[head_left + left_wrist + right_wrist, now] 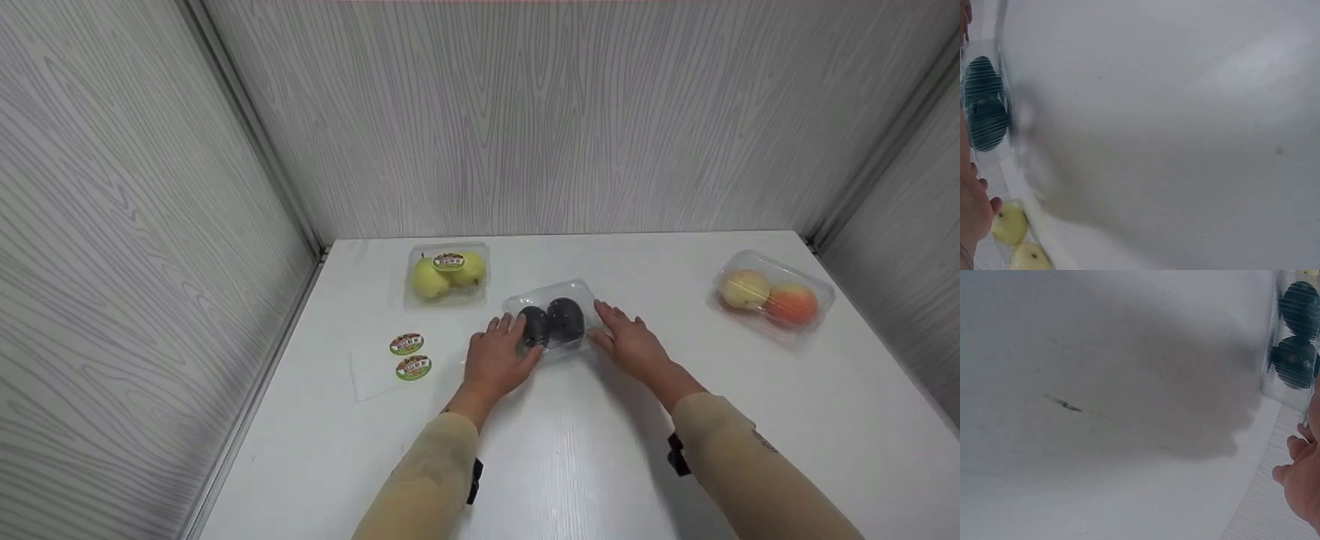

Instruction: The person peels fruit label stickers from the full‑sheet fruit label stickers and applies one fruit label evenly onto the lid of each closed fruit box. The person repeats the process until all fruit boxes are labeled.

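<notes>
A: Head view, nearest first? Sleeves?
B: Beige sleeves at bottom. Left hand (pixel 501 358) and right hand (pixel 628 341) flank a clear glossy clamshell (pixel 556 319) at frame centre on the smooth white table (pixel 585 450); fingers loosely extended, touching its sides, two round dark fruits inside.
A: Left wrist view?
B: Ribbed clamshell (pixel 985 107) far left, blurry.
A: Right wrist?
B: Clamshell (pixel 1296 337) upper right, fingers (pixel 1292 469) slightly curled below it.

Bare table (pixel 585 450) in front – pear box (pixel 447 275) left, peach box (pixel 774 298) right
</notes>
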